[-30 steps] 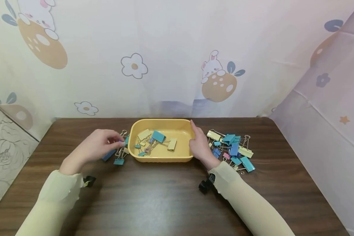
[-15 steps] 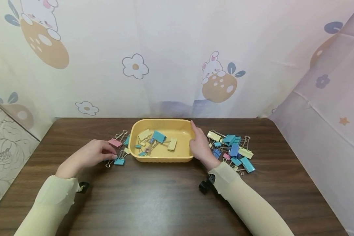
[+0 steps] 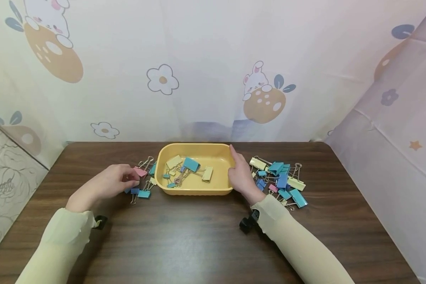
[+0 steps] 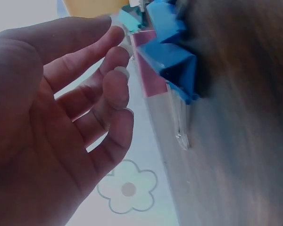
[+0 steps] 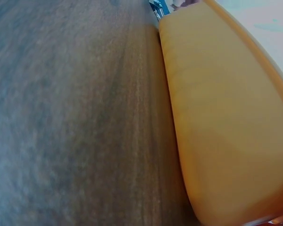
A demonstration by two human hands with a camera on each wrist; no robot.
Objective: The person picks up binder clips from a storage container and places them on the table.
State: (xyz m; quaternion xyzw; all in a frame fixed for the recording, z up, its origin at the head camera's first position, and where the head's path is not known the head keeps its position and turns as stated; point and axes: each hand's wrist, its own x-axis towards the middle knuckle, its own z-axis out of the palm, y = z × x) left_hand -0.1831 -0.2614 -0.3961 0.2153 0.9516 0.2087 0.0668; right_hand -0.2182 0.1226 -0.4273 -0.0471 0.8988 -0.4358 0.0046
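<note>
Many clips (image 3: 144, 194) lay by the bent, empty left hand (image 3: 110, 183), likely choosing; picking probably needed pinching. The right hand (image 3: 242, 176) held the tray (image 3: 198, 192).

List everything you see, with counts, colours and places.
Tray: one, yellow, on table
Tray clips: at least seven, yellow, teal, blue, inside tray
Left clips: at least five, pink, teal, blue, yellow, left of tray
Right clips: at least ten, teal, blue, yellow, pink, right of tray
Table: one, brown, under tray
Cloth: count unclear, pale, printed, behind table
Panel: one, white, far left
Wrist cameras: two, black, by sleeves
Sleeves: two, pale yellow, lower edge
Left hand: one, bare, by left clips
Right hand: one, bare, at tray's right rim
</note>
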